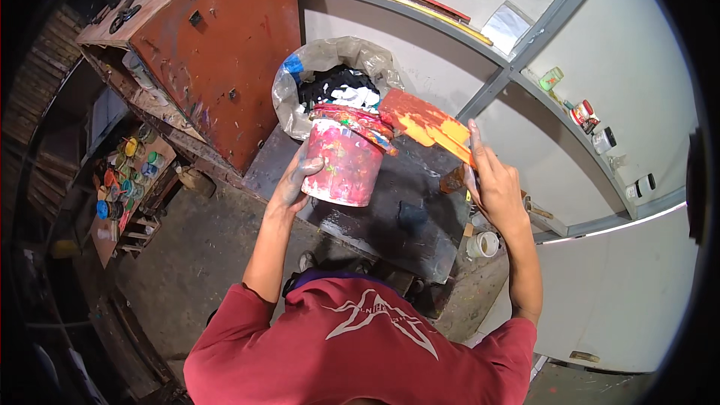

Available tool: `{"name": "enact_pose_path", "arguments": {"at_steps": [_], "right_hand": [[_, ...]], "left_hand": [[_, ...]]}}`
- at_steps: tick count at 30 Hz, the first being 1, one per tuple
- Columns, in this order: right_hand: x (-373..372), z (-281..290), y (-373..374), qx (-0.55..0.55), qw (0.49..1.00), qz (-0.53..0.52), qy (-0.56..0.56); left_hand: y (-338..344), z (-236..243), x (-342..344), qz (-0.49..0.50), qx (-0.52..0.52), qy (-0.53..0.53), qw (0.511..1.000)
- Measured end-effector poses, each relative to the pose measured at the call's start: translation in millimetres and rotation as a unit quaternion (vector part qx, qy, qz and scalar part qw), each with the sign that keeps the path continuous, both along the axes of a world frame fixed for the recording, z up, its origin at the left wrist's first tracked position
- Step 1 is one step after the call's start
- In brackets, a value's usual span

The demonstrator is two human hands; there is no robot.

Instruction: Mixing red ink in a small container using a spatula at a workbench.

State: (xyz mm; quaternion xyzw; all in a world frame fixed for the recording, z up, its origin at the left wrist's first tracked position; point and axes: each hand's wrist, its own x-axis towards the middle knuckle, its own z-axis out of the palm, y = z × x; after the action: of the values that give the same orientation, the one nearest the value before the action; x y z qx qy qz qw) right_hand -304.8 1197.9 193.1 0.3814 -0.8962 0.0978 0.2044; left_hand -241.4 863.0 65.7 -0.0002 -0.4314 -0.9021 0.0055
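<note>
The left hand [294, 180] grips a pink, paint-smeared tub [341, 169] round its side, thumb pressed on the near wall and the other fingers mostly hidden behind it; the tub is held above the dark worktop [439, 244], in front of a plastic bag [285, 97] stuffed with black and white rags [337, 88]. The right hand [495, 184] pinches the near end of a flat spreader [431, 127] coated in orange and yellow, its index finger stretched along the edge, while the far end lies just beside the tub's crusted rim; whether they touch I cannot tell. The step in hand looks like handling paint between spreader and tub, perhaps scraping off what clings to the blade, and the next move probably calls for a steady tub and the blade angled against the rim. As for writing, the maroon shirt [330, 352] bears a pale printed emblem with lettering, no label shows on the tub under its smears, and the small jars [581, 112] on the wall ledge [559, 105] are too small to read
</note>
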Motion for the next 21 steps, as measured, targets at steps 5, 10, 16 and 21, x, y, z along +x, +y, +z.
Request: {"name": "enact_pose_path", "arguments": {"at_steps": [5, 10, 16, 21], "right_hand": [[-0.7, 4.3, 3.1, -0.007, 0.998, 0.009, -0.056], [-1.0, 6.0, 1.2, 0.01, 0.999, 0.028, 0.04], [0.2, 6.0, -3.0, 0.051, 0.995, 0.039, 0.079], [2.6, 10.4, 1.6, 0.058, 0.995, 0.039, 0.076]], "left_hand": [[-2.6, -0.6, 2.2, 0.009, -0.003, -0.01, 1.0], [-7.0, -5.0, 1.0, -0.006, 0.023, -0.007, 1.0], [-4.2, -0.3, 2.5, 0.006, 0.027, -0.012, 1.0], [-3.4, 4.0, 4.0, 0.009, 0.017, -0.008, 1.0]]}}
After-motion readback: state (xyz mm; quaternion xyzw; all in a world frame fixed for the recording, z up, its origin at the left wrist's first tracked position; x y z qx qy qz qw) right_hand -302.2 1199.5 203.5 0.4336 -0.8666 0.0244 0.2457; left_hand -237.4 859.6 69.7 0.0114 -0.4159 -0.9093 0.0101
